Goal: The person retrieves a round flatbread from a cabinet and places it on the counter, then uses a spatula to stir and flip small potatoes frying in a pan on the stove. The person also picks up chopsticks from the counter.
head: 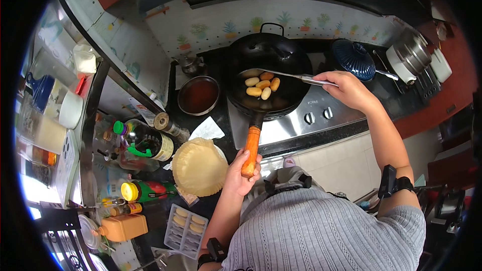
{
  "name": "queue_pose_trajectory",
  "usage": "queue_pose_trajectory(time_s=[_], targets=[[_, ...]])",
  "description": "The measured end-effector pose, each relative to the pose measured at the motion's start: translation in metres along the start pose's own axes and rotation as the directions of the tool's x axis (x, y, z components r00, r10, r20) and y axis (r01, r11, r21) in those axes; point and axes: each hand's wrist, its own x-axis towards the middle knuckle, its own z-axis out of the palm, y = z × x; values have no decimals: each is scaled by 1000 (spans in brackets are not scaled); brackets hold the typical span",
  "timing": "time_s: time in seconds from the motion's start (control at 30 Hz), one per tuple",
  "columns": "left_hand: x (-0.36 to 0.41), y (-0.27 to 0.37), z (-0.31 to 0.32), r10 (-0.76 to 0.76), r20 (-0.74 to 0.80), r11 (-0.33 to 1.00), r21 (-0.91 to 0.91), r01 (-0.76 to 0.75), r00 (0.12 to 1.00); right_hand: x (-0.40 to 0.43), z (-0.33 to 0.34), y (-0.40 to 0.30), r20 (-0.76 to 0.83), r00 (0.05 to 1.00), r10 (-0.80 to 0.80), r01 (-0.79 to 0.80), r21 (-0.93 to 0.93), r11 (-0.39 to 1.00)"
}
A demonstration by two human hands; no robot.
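Observation:
A black wok (pixel 269 51) sits on the stainless gas stove, its wooden handle (pixel 251 146) pointing toward me. My left hand (pixel 243 171) is wrapped around that handle near its end. In my right hand (pixel 344 90) is the handle of a metal spatula (pixel 290 75), held over the right rim of the wok. The spatula's blade reaches into the wok, beside several small oval pieces of food (pixel 261 86), golden brown to pale yellow. They lie grouped in the bottom, in what looks like shiny oil.
Left of the wok stand a metal bowl of reddish-brown liquid (pixel 198 96) and a small metal pot (pixel 191 64). Nearer are a paper liner (pixel 197 167), sauce bottles (pixel 147 143) and a plastic tray with several pale pieces (pixel 186 229). A blue lidded pot (pixel 354 58) stands right.

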Motion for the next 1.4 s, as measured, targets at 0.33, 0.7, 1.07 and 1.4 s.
queue_pose_trajectory(time_s=[0.33, 0.7, 1.07, 1.4], targets=[[-1, 1, 0, 17, -4, 1000, 13, -17, 1000, -20, -15, -1, -48, 972, -230, 190, -409, 892], [0, 2, -1, -10, -9, 1000, -7, 10, 1000, -80, -57, -15, -32, 995, -93, 86, -172, 981], [-3, -5, 8, 7, -40, 999, 37, -6, 999, -73, -9, -2, -132, 988, -74, 71, -27, 997], [2, -30, 19, 49, -64, 993, 106, -42, 997, -19, 48, 34, -268, 947, -179, 90, -314, 945]])
